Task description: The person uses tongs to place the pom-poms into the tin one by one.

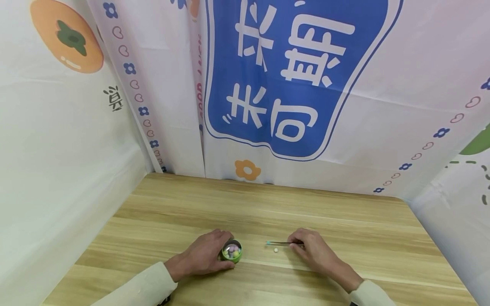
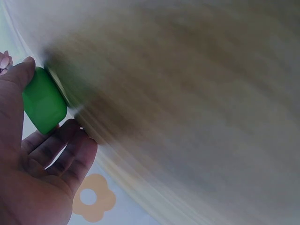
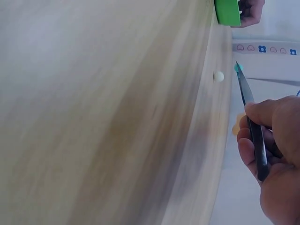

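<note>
My left hand grips a small round green container standing on the table, thumb on one side and fingers on the other. Inside it lie several small pink, yellow and white pieces. Its smooth green wall shows between thumb and fingers in the left wrist view. To the right, my right hand pinches dark metal tweezers pointing left toward the container. A small teal bead sits at the tweezer tips, held above the table. Just below the tips, a white bead lies on the wood.
The wood-grained table reaches back to a printed white cloth hung behind it. More cloth hangs along the left side and the right side.
</note>
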